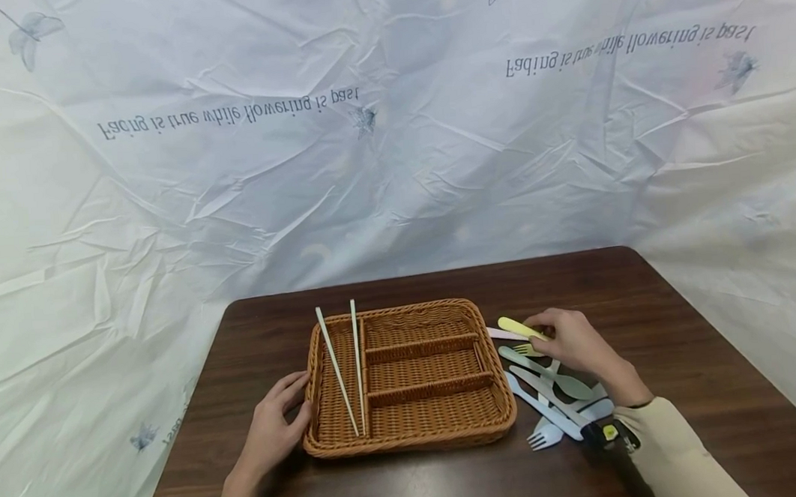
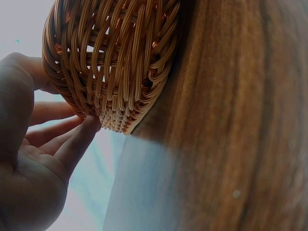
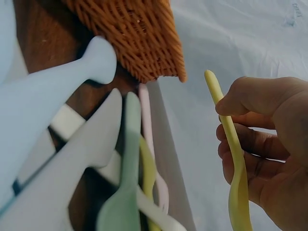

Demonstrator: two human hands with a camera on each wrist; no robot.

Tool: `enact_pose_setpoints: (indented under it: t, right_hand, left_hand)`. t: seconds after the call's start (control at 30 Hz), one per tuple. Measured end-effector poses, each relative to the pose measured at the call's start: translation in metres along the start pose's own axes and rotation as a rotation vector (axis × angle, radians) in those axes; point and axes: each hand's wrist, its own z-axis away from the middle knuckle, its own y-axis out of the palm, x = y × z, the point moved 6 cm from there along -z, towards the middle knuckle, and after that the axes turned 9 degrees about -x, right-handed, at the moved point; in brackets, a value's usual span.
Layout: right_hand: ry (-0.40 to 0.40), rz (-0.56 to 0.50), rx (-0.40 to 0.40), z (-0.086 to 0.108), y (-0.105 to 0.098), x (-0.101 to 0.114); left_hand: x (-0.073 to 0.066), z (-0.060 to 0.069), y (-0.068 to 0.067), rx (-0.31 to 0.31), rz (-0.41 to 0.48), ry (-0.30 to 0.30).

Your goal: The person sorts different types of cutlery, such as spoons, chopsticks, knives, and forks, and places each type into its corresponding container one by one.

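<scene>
My left hand [image 1: 270, 429] touches the left side of the wicker basket [image 1: 441, 435], its fingertips against the woven wall in the left wrist view. Two pale chopsticks [image 1: 338, 372] lean in the basket's long left compartment. At the basket's right, my right hand [image 1: 576, 342] pinches a yellow utensil [image 3: 236, 149] between thumb and fingers, held above the pile. Under and beside it lie a green spoon [image 1: 572, 386], a yellow fork [image 1: 526, 350], a pink utensil [image 3: 147, 115], a grey-white knife [image 1: 547, 392] and a blue fork [image 1: 545, 437].
The basket's right part has three compartments, split by wicker dividers [image 1: 429, 389]. A dark wooden table [image 1: 410, 488] carries everything. Behind it hangs a wrinkled pale sheet [image 1: 394, 173] with printed text. A black device with a yellow mark [image 1: 609, 433] sits at my right wrist.
</scene>
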Motion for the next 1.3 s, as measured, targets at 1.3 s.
enact_pose_setpoints:
  t: [1.3]
  right_hand:
    - [-0.221,-0.121,0.070,-0.020,0.019,0.093]
  left_hand:
    - [0.001,0.000,0.001,0.010,0.008,0.001]
